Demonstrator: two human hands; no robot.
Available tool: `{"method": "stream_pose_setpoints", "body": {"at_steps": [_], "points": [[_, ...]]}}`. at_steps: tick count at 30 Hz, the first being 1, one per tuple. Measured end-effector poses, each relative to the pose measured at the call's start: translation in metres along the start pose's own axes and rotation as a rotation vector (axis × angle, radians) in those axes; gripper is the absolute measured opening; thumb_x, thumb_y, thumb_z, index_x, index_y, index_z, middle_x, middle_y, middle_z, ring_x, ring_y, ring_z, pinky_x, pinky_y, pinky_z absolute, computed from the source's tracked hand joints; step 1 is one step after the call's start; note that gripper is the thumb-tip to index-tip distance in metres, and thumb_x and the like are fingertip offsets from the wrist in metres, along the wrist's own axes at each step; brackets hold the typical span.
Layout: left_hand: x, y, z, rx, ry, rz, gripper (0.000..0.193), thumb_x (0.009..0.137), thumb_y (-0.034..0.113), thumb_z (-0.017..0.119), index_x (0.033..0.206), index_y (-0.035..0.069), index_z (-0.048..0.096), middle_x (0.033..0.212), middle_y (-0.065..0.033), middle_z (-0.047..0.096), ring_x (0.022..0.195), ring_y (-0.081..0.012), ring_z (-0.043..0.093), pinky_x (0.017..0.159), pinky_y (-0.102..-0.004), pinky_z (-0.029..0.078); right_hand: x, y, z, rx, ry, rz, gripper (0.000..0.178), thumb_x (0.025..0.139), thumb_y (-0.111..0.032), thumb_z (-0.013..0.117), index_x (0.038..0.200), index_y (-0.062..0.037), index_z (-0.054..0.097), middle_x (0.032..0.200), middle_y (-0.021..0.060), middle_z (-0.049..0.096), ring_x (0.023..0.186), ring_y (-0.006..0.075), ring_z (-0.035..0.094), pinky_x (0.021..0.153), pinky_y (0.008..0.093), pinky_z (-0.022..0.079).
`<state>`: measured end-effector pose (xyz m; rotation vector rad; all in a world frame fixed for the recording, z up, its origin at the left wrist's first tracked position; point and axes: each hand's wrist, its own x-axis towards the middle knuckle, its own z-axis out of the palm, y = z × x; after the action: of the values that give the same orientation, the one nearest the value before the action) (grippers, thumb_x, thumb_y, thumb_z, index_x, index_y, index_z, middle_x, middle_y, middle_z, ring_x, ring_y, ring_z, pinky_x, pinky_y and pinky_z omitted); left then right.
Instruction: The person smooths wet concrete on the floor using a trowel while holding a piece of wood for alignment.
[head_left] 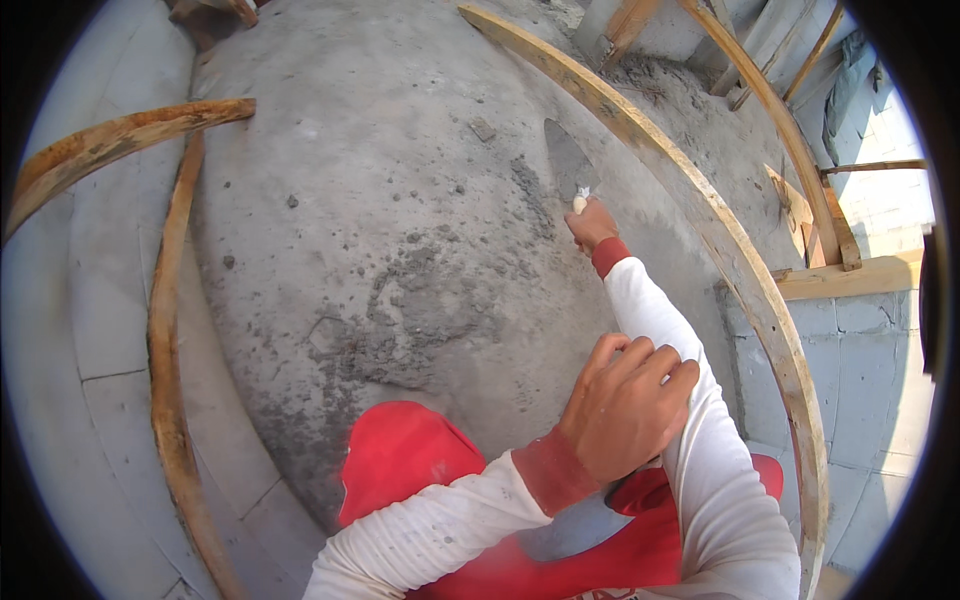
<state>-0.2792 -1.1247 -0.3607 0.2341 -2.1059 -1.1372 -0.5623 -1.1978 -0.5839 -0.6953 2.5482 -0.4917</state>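
My right hand [595,225] is closed around the pale handle of a pointed trowel [568,157]. Its grey blade lies on or just over the rough cement floor [350,120], beside a line of loose wet mortar [532,195]. Nearer to me, my left hand [632,405] is held across my right forearm with its fingers curled. The fingertips are hidden, and I cannot tell whether they grip the white sleeve or anything else. A darker patch of crumbly mortar [420,315] spreads over the floor in front of my red-clad knee [405,455].
A long wooden board [700,200] stretches along my right side. To the left, a wooden post [168,330] and another timber [130,135] stand by a block wall [110,300]. More timbers [790,120] and a low block wall [840,370] lie beyond the board.
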Motion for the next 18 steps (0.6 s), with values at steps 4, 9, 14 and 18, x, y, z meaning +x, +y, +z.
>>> {"method": "stream_pose_setpoints", "body": {"at_steps": [4, 9, 14, 18], "points": [[0.015, -0.014, -0.001, -0.018, 0.003, 0.008, 0.025, 0.076, 0.007, 0.072, 0.101, 0.007, 0.067, 0.087, -0.0038, 0.063, 0.082, -0.0241, 0.061, 0.080, -0.0397, 0.045, -0.025, 0.034, -0.073, -0.614, 0.065, -0.144, 0.043, 0.090, -0.023, 0.060, 0.123, 0.0026, 0.053, 0.108, 0.0270, 0.071, 0.101, 0.0440, 0.070, 0.088, 0.0518, 0.054], [0.031, -0.016, 0.023, -0.082, 0.118, -0.025, 0.022, 0.078, 0.006, 0.071, 0.100, 0.008, 0.067, 0.086, -0.0037, 0.064, 0.084, -0.0243, 0.062, 0.081, -0.0397, 0.045, -0.043, 0.067, -0.121, -0.729, 0.059, -0.222, 0.040, 0.090, -0.023, 0.062, 0.120, 0.0000, 0.051, 0.098, 0.0297, 0.071, 0.091, 0.0463, 0.070, 0.080, 0.0557, 0.055], [0.021, -0.028, 0.008, -0.057, -0.087, -0.072, 0.024, 0.082, 0.007, 0.069, 0.105, 0.006, 0.069, 0.092, -0.0077, 0.067, 0.087, -0.0296, 0.065, 0.080, -0.0423, 0.049, -0.071, 0.106, -0.129, -0.150, 0.080, 0.125, 0.039, 0.091, -0.020, 0.059, 0.118, 0.0051, 0.050, 0.079, 0.0188, 0.069, 0.050, 0.0263, 0.066, 0.042, 0.0405, 0.052], [0.011, -0.042, -0.050, -0.024, -0.376, -0.165, 0.023, 0.087, 0.010, 0.068, 0.110, 0.005, 0.070, 0.102, -0.0128, 0.071, 0.090, -0.0355, 0.068, 0.079, -0.0455, 0.053, -0.056, 0.252, -0.142, 0.333, 0.242, 0.323, 0.029, 0.089, -0.018, 0.059, 0.097, 0.0100, 0.057, 0.072, 0.0153, 0.064, 0.047, 0.0240, 0.063, 0.042, 0.0385, 0.049]]}}
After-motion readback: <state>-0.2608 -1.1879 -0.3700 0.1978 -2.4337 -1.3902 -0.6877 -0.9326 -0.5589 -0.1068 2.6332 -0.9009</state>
